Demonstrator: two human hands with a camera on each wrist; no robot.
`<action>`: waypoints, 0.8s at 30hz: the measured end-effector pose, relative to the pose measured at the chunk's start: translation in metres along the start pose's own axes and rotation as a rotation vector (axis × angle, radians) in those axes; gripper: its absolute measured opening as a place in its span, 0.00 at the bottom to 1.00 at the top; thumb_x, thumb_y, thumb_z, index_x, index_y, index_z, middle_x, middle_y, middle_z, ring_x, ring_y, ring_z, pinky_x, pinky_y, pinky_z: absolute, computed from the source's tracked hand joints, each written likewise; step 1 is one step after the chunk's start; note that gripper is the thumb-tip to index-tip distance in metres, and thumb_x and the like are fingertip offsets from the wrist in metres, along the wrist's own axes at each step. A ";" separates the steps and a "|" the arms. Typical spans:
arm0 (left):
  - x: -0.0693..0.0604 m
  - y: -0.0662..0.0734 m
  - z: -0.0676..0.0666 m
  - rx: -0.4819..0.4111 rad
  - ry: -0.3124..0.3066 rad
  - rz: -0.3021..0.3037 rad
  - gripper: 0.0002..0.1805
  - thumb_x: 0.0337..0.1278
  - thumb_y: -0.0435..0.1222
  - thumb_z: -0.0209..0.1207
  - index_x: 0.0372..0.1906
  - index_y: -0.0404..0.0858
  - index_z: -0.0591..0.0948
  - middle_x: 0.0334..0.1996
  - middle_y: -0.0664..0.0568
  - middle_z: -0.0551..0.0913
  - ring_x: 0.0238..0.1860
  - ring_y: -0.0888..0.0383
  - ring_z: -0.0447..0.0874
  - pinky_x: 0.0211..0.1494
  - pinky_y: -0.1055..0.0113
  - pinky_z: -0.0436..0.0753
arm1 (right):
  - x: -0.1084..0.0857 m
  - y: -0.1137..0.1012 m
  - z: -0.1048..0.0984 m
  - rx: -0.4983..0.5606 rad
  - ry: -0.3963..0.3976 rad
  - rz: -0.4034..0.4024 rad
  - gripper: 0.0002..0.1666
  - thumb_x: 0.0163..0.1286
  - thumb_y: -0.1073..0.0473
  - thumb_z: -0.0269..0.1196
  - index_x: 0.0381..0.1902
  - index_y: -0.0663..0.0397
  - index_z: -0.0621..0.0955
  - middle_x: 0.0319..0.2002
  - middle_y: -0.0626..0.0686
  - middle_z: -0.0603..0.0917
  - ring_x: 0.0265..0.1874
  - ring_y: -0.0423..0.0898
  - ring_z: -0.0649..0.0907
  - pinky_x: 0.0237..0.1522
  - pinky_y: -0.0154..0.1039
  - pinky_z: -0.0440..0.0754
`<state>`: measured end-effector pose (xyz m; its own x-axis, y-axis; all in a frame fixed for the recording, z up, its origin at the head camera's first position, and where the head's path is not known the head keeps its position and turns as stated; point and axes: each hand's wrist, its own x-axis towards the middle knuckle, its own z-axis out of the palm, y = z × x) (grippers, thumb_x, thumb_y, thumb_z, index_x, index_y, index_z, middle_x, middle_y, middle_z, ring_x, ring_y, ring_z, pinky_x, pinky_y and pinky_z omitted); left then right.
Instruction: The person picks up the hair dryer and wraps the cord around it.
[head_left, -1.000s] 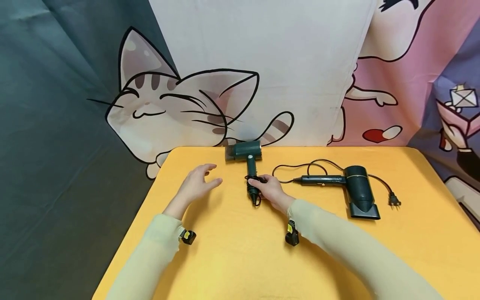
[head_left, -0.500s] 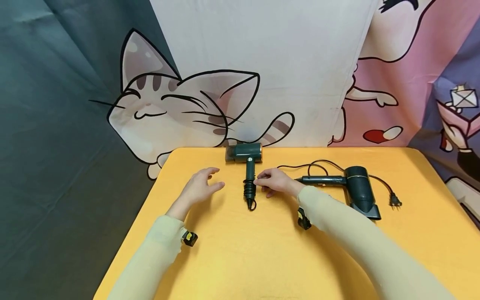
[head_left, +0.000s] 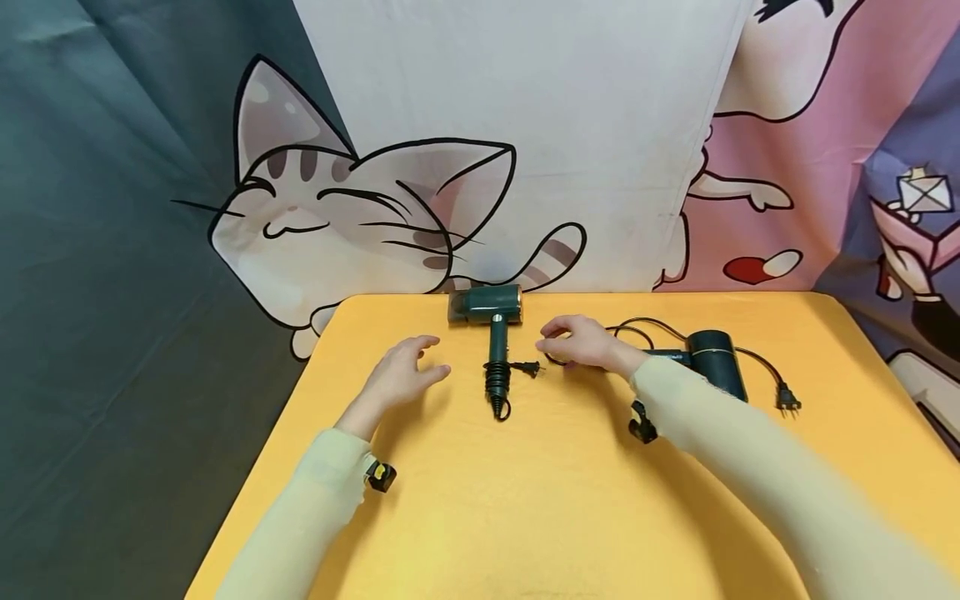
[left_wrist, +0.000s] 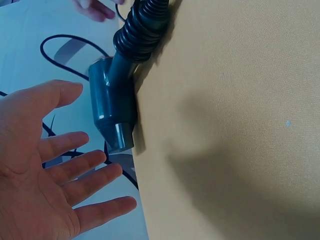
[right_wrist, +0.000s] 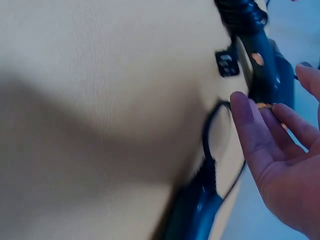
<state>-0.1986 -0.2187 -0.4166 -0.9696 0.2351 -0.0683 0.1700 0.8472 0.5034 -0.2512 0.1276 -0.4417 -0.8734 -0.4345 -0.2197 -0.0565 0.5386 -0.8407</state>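
Observation:
A dark green hair dryer point(head_left: 491, 305) lies at the table's far edge, its cord point(head_left: 497, 380) wound round the handle and the plug point(head_left: 531, 368) sticking out to the right. My left hand point(head_left: 397, 377) hovers to its left, fingers spread and holding nothing; the left wrist view shows the bare palm point(left_wrist: 35, 190). To the right of the plug is my right hand point(head_left: 585, 342), raised over the table with fingers loosely bent and nothing held. Below it in the right wrist view is the handle of a second hair dryer point(right_wrist: 192, 212). My right arm partly hides that second dryer point(head_left: 716, 362) in the head view.
The second dryer's loose cord point(head_left: 652, 321) loops along the back of the table, and its plug point(head_left: 787, 400) lies at the right. A yellow cloth or top covers the table point(head_left: 487, 517). Printed curtains point(head_left: 600, 125) hang right behind the far edge.
My right hand has let go of the wound cord and moved right, off the first dryer, uncovering its plug. The handle now lies straighter. My left hand has hardly moved.

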 end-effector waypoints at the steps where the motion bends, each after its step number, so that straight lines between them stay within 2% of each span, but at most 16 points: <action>1: 0.000 0.001 0.000 0.004 0.000 0.000 0.36 0.72 0.51 0.65 0.77 0.38 0.73 0.74 0.39 0.75 0.69 0.39 0.77 0.69 0.40 0.76 | -0.004 0.000 -0.005 0.004 -0.003 -0.003 0.34 0.80 0.47 0.64 0.73 0.64 0.74 0.66 0.64 0.79 0.58 0.60 0.86 0.49 0.52 0.90; 4: 0.000 0.002 0.000 0.013 -0.003 -0.001 0.36 0.73 0.50 0.65 0.77 0.38 0.73 0.74 0.39 0.75 0.69 0.39 0.77 0.69 0.40 0.76 | -0.016 0.000 -0.020 0.013 -0.022 -0.032 0.33 0.81 0.50 0.64 0.73 0.65 0.74 0.68 0.66 0.77 0.59 0.63 0.86 0.48 0.54 0.90; 6: 0.001 0.001 0.000 0.021 -0.005 0.001 0.36 0.73 0.50 0.64 0.78 0.38 0.73 0.74 0.39 0.74 0.69 0.39 0.77 0.69 0.40 0.76 | -0.027 -0.002 -0.030 -0.035 -0.022 -0.055 0.32 0.80 0.51 0.64 0.72 0.65 0.76 0.69 0.67 0.77 0.57 0.63 0.87 0.45 0.51 0.91; 12: 0.004 -0.004 0.001 0.054 -0.003 0.014 0.36 0.72 0.50 0.65 0.77 0.39 0.73 0.75 0.38 0.74 0.73 0.37 0.73 0.73 0.38 0.72 | -0.061 -0.002 -0.056 -0.243 0.038 -0.110 0.28 0.77 0.51 0.68 0.67 0.62 0.80 0.64 0.65 0.82 0.37 0.57 0.89 0.36 0.44 0.88; 14: 0.005 -0.006 0.001 0.068 -0.003 0.023 0.36 0.72 0.49 0.65 0.77 0.38 0.73 0.75 0.37 0.73 0.75 0.36 0.70 0.75 0.37 0.70 | -0.071 -0.001 -0.064 -0.289 0.063 -0.124 0.27 0.77 0.52 0.69 0.67 0.61 0.81 0.62 0.64 0.83 0.34 0.54 0.89 0.35 0.44 0.87; 17: 0.005 -0.008 0.003 0.092 -0.005 0.037 0.36 0.72 0.49 0.65 0.77 0.37 0.73 0.75 0.37 0.73 0.76 0.35 0.69 0.75 0.37 0.69 | -0.087 0.002 -0.073 -0.360 0.104 -0.159 0.27 0.76 0.51 0.69 0.66 0.60 0.82 0.61 0.63 0.85 0.38 0.50 0.89 0.43 0.49 0.87; 20: 0.006 -0.008 0.004 0.111 0.002 0.066 0.36 0.72 0.49 0.64 0.77 0.38 0.73 0.75 0.37 0.73 0.75 0.35 0.70 0.74 0.36 0.70 | -0.100 0.005 -0.080 -0.432 0.145 -0.186 0.27 0.76 0.51 0.70 0.66 0.61 0.83 0.62 0.63 0.85 0.45 0.51 0.89 0.54 0.56 0.85; 24: 0.009 -0.004 0.006 0.122 0.013 0.125 0.35 0.72 0.49 0.65 0.77 0.39 0.74 0.75 0.39 0.74 0.74 0.36 0.73 0.72 0.36 0.74 | -0.116 0.012 -0.087 -0.507 0.202 -0.202 0.28 0.75 0.52 0.71 0.65 0.62 0.82 0.61 0.63 0.85 0.48 0.53 0.89 0.55 0.60 0.84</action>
<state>-0.2067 -0.2167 -0.4246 -0.9417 0.3364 -0.0004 0.3083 0.8635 0.3992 -0.1924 0.2478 -0.3833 -0.8934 -0.4451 0.0617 -0.4129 0.7592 -0.5031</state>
